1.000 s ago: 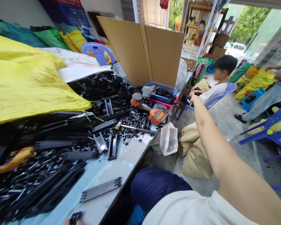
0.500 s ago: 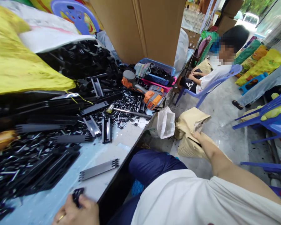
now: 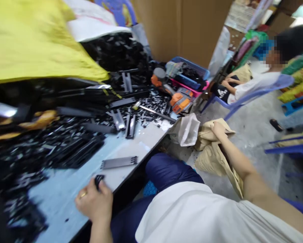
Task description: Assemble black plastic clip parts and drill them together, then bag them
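Note:
My left hand point(image 3: 94, 199), with a ring on one finger, is at the near edge of the worktable. Its fingers and thumb are closed on a small black plastic part point(image 3: 99, 181). Just beyond it a flat dark strip with toothed ends point(image 3: 119, 162) lies on the light tabletop point(image 3: 141, 143). Off to the right, my right hand point(image 3: 218, 130) grips the upper part of a crumpled brown paper sack point(image 3: 209, 156) on the floor. Its fingertips are partly lost in the folds. Beside the sack stands a whitish bag point(image 3: 190, 130) with an open mouth.
Piles of black parts point(image 3: 72, 145) cover the table's left side. A hammer point(image 3: 156, 113), an orange-grey power tool point(image 3: 181, 99) and a blue basket point(image 3: 191, 72) lie farther back. A person point(image 3: 252, 84) sits on a blue chair point(image 3: 265, 91) at the right.
The view has swung left, so the table things appear farther right. My right hand has shifted to the sack's upper end. My left hand still holds the small black part.

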Action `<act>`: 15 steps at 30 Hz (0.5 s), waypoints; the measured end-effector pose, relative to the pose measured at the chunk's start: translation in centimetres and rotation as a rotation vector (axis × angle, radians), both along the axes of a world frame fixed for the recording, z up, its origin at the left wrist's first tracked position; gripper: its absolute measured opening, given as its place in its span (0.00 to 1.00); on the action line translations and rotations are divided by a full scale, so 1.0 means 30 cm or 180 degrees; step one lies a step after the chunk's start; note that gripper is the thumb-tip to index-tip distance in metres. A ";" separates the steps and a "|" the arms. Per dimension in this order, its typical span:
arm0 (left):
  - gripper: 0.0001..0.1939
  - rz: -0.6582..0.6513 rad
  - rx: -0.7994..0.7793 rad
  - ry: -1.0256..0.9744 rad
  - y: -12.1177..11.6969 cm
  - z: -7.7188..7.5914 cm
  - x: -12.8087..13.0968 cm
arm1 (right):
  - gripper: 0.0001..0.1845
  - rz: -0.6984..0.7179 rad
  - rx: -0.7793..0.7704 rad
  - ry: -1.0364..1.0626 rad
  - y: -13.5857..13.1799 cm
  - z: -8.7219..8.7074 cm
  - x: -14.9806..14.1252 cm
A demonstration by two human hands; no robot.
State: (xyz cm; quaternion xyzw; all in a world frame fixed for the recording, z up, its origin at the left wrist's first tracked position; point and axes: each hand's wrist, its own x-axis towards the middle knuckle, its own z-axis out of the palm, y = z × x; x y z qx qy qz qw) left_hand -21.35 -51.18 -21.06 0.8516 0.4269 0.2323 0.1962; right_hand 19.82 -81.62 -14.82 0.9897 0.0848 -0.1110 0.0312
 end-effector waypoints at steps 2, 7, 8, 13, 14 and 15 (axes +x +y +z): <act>0.22 0.0510 0.0309 0.0165 -0.010 0.005 0.026 | 0.19 0.1009 0.0509 -0.0282 0.162 0.023 -0.046; 0.17 0.0754 0.0413 -0.0198 -0.012 0.010 0.071 | 0.19 0.3921 0.1750 0.0144 0.619 0.019 -0.373; 0.17 0.0823 0.0387 -0.0312 -0.015 0.013 0.072 | 0.21 0.4252 0.1771 0.0247 0.696 0.012 -0.452; 0.15 0.0993 0.0154 -0.0922 -0.053 0.052 0.085 | 0.26 0.4850 0.1347 0.0718 0.960 -0.035 -0.682; 0.15 0.0988 0.0067 -0.1071 -0.059 0.060 0.092 | 0.23 0.4884 0.1371 0.0928 0.990 -0.044 -0.691; 0.15 0.0984 -0.0039 -0.1221 -0.062 0.066 0.101 | 0.21 0.4869 0.1436 0.1114 1.011 -0.053 -0.695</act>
